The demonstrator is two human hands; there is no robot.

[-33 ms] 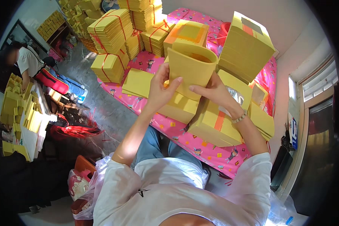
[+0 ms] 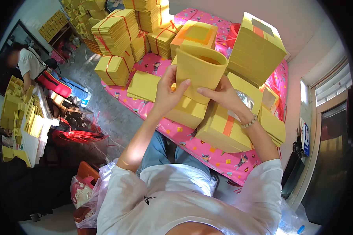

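Observation:
Between my two hands is a sheaf of yellow paper (image 2: 200,72), held upright over the table. It is bent so that its top edge curves round a gap, with orange showing inside. My left hand (image 2: 171,87) grips its left side, thumb across the front. On the right side my right hand (image 2: 221,94) does the same, thumb pressed on the front and fingers mostly hidden behind. Just below stands a yellow paper stack (image 2: 187,112). Beside my right wrist is a larger paper stack (image 2: 223,131) with an orange band and a silver patch. A thin paper pile (image 2: 143,87) lies left of my left hand.
A pink patterned cloth (image 2: 176,131) covers the table. Tied paper bundles (image 2: 113,33) rise at the far left, and a tall paper stack (image 2: 255,51) at the far right. Another person (image 2: 35,64) works at a side table. Red strings (image 2: 82,135) hang left; a window (image 2: 333,90) is right.

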